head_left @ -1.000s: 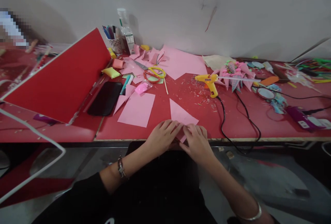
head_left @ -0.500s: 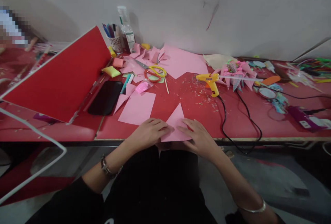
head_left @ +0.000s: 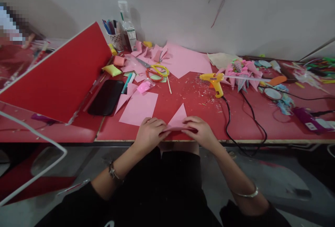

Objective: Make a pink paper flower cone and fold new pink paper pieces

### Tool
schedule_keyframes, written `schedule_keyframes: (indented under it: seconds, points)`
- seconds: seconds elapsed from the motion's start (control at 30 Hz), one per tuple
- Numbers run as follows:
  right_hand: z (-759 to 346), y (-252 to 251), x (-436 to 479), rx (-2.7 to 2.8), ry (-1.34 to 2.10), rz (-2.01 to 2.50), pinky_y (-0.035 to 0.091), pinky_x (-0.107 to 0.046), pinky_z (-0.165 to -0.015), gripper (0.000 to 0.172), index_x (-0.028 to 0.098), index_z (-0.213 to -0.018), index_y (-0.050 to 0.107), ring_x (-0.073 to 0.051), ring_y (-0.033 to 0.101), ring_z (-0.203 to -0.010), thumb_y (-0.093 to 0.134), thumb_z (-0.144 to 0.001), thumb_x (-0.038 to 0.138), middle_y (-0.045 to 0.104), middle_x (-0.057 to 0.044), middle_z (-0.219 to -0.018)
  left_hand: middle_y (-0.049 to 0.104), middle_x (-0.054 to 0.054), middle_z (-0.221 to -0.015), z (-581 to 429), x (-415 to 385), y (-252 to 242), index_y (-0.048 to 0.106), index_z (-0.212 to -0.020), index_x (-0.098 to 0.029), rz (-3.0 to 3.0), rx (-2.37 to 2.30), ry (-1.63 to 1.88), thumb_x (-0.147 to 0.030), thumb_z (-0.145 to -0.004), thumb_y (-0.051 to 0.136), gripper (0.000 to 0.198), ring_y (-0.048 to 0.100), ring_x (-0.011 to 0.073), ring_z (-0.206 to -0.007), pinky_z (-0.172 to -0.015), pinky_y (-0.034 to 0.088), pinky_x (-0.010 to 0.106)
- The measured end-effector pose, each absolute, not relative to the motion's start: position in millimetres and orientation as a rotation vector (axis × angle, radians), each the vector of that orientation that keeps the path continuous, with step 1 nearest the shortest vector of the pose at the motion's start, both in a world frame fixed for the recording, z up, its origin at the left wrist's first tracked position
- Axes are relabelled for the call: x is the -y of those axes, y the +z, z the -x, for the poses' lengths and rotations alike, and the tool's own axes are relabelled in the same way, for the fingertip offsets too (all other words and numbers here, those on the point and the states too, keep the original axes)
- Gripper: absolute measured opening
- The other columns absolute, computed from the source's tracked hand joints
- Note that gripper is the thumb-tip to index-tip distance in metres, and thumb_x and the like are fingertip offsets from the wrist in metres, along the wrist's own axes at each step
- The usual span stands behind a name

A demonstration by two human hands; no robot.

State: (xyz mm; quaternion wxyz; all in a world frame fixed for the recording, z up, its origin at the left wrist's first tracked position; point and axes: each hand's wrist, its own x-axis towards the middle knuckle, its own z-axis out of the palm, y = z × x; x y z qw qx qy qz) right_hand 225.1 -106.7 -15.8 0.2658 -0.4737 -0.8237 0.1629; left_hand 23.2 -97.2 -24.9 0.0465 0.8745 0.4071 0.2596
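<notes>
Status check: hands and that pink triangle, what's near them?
Left hand and right hand both pinch pink paper triangle at table edge, tip pointing away. Pink square sheet beside left hand. Glue gun cable right, apart from right hand.

Glue gun (head_left: 215, 81) R of scissors (head_left: 156, 72), behind paper triangle (head_left: 179, 118)

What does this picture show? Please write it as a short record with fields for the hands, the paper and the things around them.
Left hand: grips the near left edge of the pink paper triangle
Right hand: grips its near right edge
Paper: tip points toward the wall, base at the table's front edge
Nearby: square pink sheet, black phone, yellow glue gun
Surface: red table
</notes>
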Motion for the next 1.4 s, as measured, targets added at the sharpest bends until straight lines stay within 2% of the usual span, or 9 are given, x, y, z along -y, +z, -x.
schedule_keyframes:
  seconds: [0.2, 0.43, 0.73, 0.8, 0.87, 1.0, 1.13, 1.23, 1.4]
  points:
    - [-219.0, -16.2, 103.1, 2.124, 0.367, 1.458, 0.043, -0.029, -0.067, 0.016, 0.016, -0.068, 0.059, -0.017, 0.055, -0.075, 0.053, -0.075, 0.029, 0.060, -0.006, -0.078, 0.064, -0.001, -0.070, -26.3, 97.9, -24.1, 0.058, -0.062, -0.018, -2.630, -1.393, 0.759, -0.031, -0.077, 0.053, 0.021, 0.055, 0.0134, -0.066, -0.067, 0.036, 0.029]
    - [-215.1, -19.4, 101.5, 2.192, 0.212, 1.538, 0.041, -0.029, -0.065, 0.026, 0.017, -0.054, 0.050, -0.016, 0.049, -0.070, 0.052, -0.076, 0.030, 0.056, -0.005, -0.077, 0.058, 0.001, -0.063, -25.4, 98.3, -20.8, 0.052, -0.057, -0.017, -2.621, -1.502, 0.608, -0.036, -0.080, 0.048, 0.030, 0.053, 0.0155, -0.064, -0.064, 0.037, 0.031]
    - [-211.5, -18.1, 103.2, 2.227, 0.130, 1.611, 0.040, -0.029, -0.064, 0.021, 0.018, -0.059, 0.048, -0.018, 0.047, -0.072, 0.049, -0.079, 0.027, 0.056, -0.006, -0.080, 0.057, 0.002, -0.077, -23.2, 102.1, -18.8, 0.052, -0.064, -0.016, -2.551, -1.553, 0.503, -0.029, -0.080, 0.048, 0.021, 0.053, 0.0178, -0.073, -0.070, 0.038, 0.034]
    - [-211.5, -18.6, 102.7, 2.228, 0.127, 1.617, 0.040, -0.029, -0.063, 0.023, 0.018, -0.059, 0.048, -0.018, 0.047, -0.072, 0.048, -0.079, 0.028, 0.055, -0.006, -0.080, 0.058, 0.004, -0.082, -20.7, 102.3, -19.5, 0.053, -0.069, -0.016, -2.556, -1.573, 0.520, -0.028, -0.081, 0.046, 0.018, 0.053, 0.0187, -0.077, -0.071, 0.038, 0.034]
    - [-211.6, -19.3, 102.3, 2.234, 0.125, 1.619, 0.040, -0.029, -0.063, 0.024, 0.018, -0.058, 0.047, -0.018, 0.047, -0.071, 0.047, -0.079, 0.029, 0.055, -0.006, -0.080, 0.057, 0.008, -0.094, -18.1, 101.1, -18.5, 0.055, -0.084, -0.015, -2.619, -1.558, 0.552, -0.026, -0.081, 0.047, 0.014, 0.052, 0.0207, -0.086, -0.073, 0.038, 0.034]
    - [-212.2, -21.0, 101.6, 2.243, 0.120, 1.612, 0.040, -0.029, -0.062, 0.026, 0.018, -0.059, 0.049, -0.018, 0.047, -0.071, 0.043, -0.081, 0.030, 0.055, -0.006, -0.080, 0.051, 0.006, -0.115, -15.0, 95.3, -10.8, 0.047, -0.111, -0.026, -2.951, -1.124, 0.402, -0.012, -0.080, 0.046, 0.034, 0.050, 0.0188, -0.094, -0.077, 0.035, 0.032]
    - [-212.5, -22.0, 101.2, 2.243, 0.115, 1.621, 0.040, -0.030, -0.063, 0.024, 0.018, -0.063, 0.051, -0.018, 0.047, -0.072, 0.043, -0.081, 0.030, 0.055, -0.007, -0.081, 0.056, 0.001, -0.113, -14.6, 90.9, -4.6, 0.046, -0.113, -0.026, -3.041, -0.787, 0.214, -0.011, -0.082, 0.042, 0.035, 0.051, 0.0151, -0.095, -0.074, 0.034, 0.028]
    - [-212.6, -22.1, 101.3, 2.239, 0.113, 1.623, 0.040, -0.030, -0.063, 0.022, 0.018, -0.063, 0.051, -0.018, 0.047, -0.072, 0.044, -0.080, 0.029, 0.055, -0.007, -0.081, 0.055, 0.001, -0.116, -11.6, 92.0, -6.6, 0.046, -0.114, -0.023, -3.027, -0.799, 0.169, -0.009, -0.082, 0.039, 0.035, 0.051, 0.0144, -0.097, -0.074, 0.035, 0.028]
    - [-212.7, -22.4, 100.3, 2.251, 0.123, 1.626, 0.040, -0.030, -0.064, 0.023, 0.018, -0.060, 0.049, -0.018, 0.047, -0.072, 0.046, -0.079, 0.029, 0.055, -0.007, -0.082, 0.055, 0.001, -0.117, 0.9, 99.1, -14.9, 0.044, -0.118, -0.020, -2.994, -0.901, 0.229, -0.007, -0.082, 0.034, 0.039, 0.051, 0.0142, -0.102, -0.087, 0.031, 0.033]
